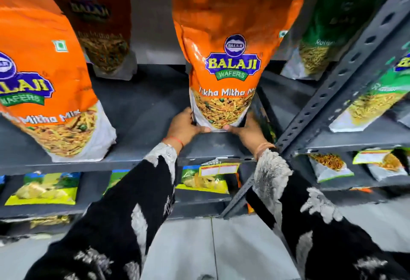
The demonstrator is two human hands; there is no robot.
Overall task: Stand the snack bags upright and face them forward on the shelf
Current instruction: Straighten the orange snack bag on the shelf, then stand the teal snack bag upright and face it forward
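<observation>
An orange Balaji snack bag (pixel 230 62) stands upright on the dark grey shelf (pixel 142 111), label facing me. My left hand (pixel 185 124) grips its lower left corner and my right hand (pixel 248 129) grips its lower right corner, thumbs meeting at the bottom edge. A second orange bag (pixel 42 75) stands upright at the left front of the same shelf, face forward. A third orange bag (pixel 97 19) stands farther back in shadow. A green bag (pixel 328 28) stands at the back right.
A perforated grey upright post (pixel 346 71) rises just right of my right hand. Beyond it, another shelf holds green bags (pixel 372 99). The lower shelves carry yellow-green packets (pixel 44 188) and small packets (pixel 330 166). Grey floor tiles (pixel 221 246) lie below.
</observation>
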